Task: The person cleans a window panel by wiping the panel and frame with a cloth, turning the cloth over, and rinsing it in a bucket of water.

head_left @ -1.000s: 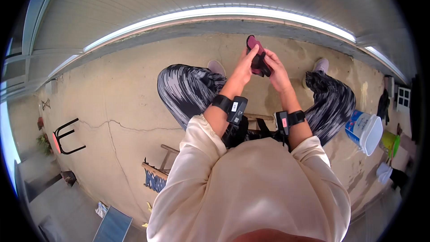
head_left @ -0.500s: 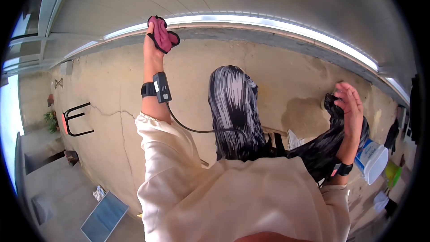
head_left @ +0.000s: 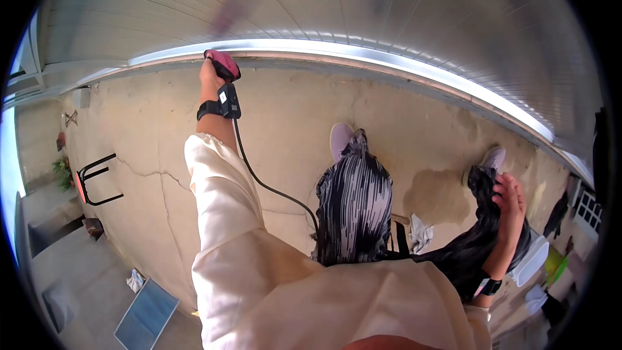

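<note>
My left hand point(head_left: 208, 72) is stretched far out at the upper left, closed on a crumpled pink cloth with black edging point(head_left: 223, 65). The cloth is near the foot of the pale panelled wall point(head_left: 363, 0). A black device is strapped to that forearm, and a cable runs from it towards my lap. At the right, above my bent leg, my right hand point(head_left: 510, 196) has its fingers slightly curled and apart, with nothing in them. A white crumpled cloth point(head_left: 421, 233) lies on the floor between my legs.
A black-legged stool point(head_left: 97, 180) lies at the left on the concrete floor point(head_left: 142, 116). A blue panel point(head_left: 146, 314) is at the lower left. The white bucket point(head_left: 532, 260) and a green container point(head_left: 555, 266) stand at the right. A damp patch point(head_left: 435, 196) marks the floor ahead.
My hands have parted: the left carried the pink cloth far left, then lower against the wall's foot, while the right let go and moved right. My view has shifted too.
</note>
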Motion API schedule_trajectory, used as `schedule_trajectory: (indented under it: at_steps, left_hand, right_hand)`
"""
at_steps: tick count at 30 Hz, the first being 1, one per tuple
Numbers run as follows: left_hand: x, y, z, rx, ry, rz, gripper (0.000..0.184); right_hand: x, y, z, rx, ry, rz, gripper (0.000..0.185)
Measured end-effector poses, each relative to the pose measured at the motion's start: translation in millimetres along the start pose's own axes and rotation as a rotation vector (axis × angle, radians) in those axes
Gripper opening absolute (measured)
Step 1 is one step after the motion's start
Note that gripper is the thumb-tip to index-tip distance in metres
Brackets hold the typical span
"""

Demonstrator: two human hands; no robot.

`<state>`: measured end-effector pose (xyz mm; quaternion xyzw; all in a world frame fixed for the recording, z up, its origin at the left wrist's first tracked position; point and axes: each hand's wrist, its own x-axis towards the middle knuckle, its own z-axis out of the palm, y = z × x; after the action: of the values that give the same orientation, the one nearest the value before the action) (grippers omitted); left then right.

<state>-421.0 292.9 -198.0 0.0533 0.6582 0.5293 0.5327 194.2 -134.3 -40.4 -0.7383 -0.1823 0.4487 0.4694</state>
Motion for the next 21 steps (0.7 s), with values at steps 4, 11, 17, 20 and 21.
schedule_trajectory:
  at_steps: [4, 11, 17, 20, 21]
  left_hand:
    - [25, -5, 0, 0.051, 0.147, 0.15, 0.039]
    - [84, 5, -22, 0.084, -0.025, 0.224, 0.019]
    - [55, 17, -15, 0.062, -0.008, 0.153, 0.014]
    - [61, 26, -17, 0.152, -0.103, 0.011, 0.015]
    - [64, 27, -17, 0.151, -0.132, 0.006, 0.013]
  right_hand:
    - [2, -2, 11, -0.036, -0.033, 0.021, 0.029]
    - [6, -3, 18, -0.086, -0.053, 0.047, 0.026]
    - [5, -5, 23, -0.075, -0.08, 0.049, 0.024]
    - [4, -8, 24, -0.077, -0.094, 0.058, 0.024]
    - [3, -8, 24, -0.085, -0.102, 0.064, 0.024]
